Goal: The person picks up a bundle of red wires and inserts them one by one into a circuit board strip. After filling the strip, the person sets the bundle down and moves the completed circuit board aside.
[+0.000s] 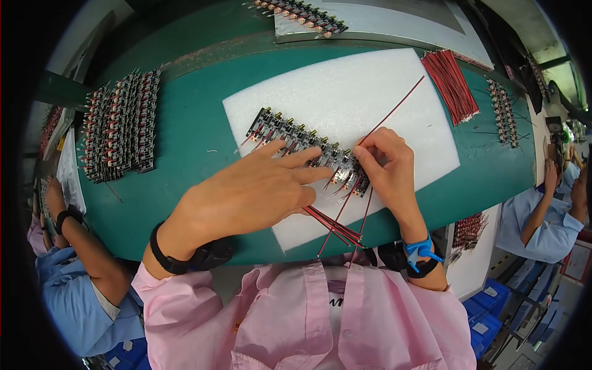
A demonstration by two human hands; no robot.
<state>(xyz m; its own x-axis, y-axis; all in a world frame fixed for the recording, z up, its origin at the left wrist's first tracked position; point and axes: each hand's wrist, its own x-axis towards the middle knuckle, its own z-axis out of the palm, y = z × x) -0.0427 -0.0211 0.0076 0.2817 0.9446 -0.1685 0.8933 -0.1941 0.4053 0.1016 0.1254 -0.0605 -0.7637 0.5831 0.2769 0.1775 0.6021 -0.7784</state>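
Observation:
A narrow panel of small circuit boards [264,126] lies slanted on a white foam sheet [425,135], with yellow-tipped parts along its far edge. My left hand [246,191] lies across it, fingers stretched over the boards. A bundle of red and black wires [330,227] comes out from under this hand, held in its curled part; the grip itself is hidden. At the panel's right end my right hand [390,169] pinches one red and black wire [398,106] between thumb and forefinger. Its long end points up and right. Several wires hang from the panel's near edge.
Stacked board panels [120,126] stand on the green table [191,98] at left. A pile of red wires [450,86] and another panel [502,114] lie at right. More boards [302,15] sit at the back. Co-workers' arms [92,253] show at both sides.

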